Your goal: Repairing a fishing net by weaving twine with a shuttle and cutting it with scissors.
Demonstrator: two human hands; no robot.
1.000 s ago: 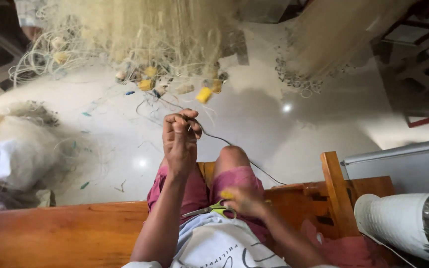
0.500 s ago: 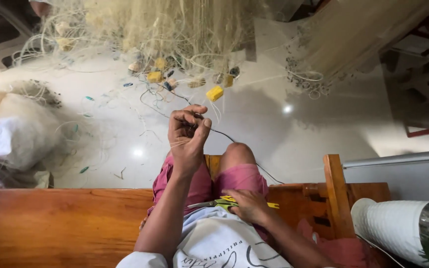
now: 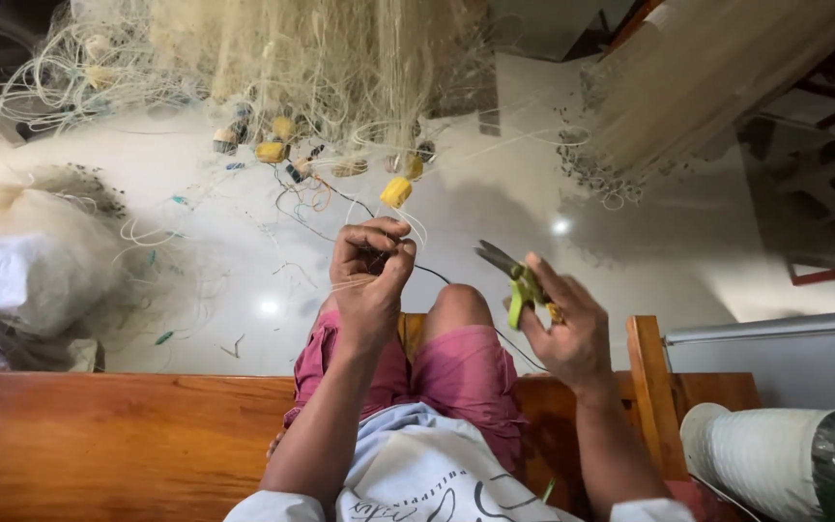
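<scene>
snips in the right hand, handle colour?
Yellow-green handles on the snips, dark blades; head view shows it, held in the right hand.

Bright, soft daylight with glare spots on the glossy floor (image 3: 263,307); edges bend from wide-angle distortion.

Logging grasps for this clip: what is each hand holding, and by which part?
Left hand pinches thin pale net twine at its fingertips. Right hand holds green-handled metal snips by the handles, blades open.

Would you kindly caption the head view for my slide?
Seated on a wooden bench, left hand pinches net twine; right hand raises green-handled scissors.
</scene>
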